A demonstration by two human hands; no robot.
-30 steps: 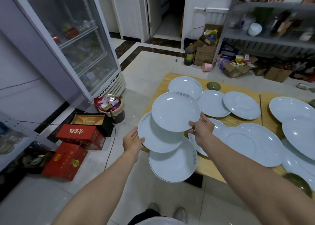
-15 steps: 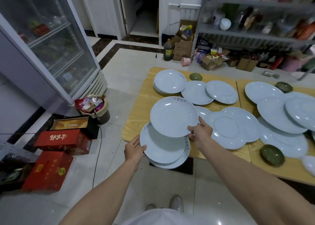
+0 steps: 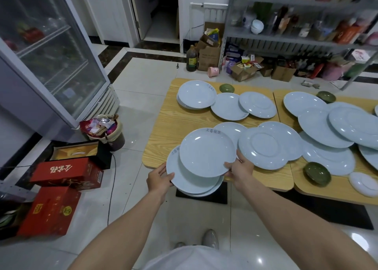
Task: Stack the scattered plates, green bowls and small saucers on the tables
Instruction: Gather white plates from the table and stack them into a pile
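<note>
My right hand [image 3: 240, 168] grips the right rim of a pale blue plate [image 3: 206, 152], held just over a small pile of plates [image 3: 190, 183] at the near left corner of the left table [image 3: 163, 126]. My left hand [image 3: 158, 177] holds the left rim of that pile's top plate. More pale plates lie scattered and overlapping on both tables, such as a large one [image 3: 268, 147] by my right hand. Green bowls sit at the back [image 3: 226, 88] [image 3: 325, 96] and at the front [image 3: 317, 172]. A small white saucer [image 3: 365, 184] lies at the front right.
A glass-door fridge [image 3: 51, 61] stands at the left, with a full bin [image 3: 104, 132] and red boxes [image 3: 65, 173] on the floor beside it. Behind the tables are a metal shelf rack [image 3: 296, 36], cardboard boxes and an oil bottle [image 3: 191, 59]. The right table [image 3: 337, 190] adjoins the left one.
The plate in my right hand has come down and nearer, now overlapping the pile that my left hand holds. My view has shifted right, showing more of the right table.
</note>
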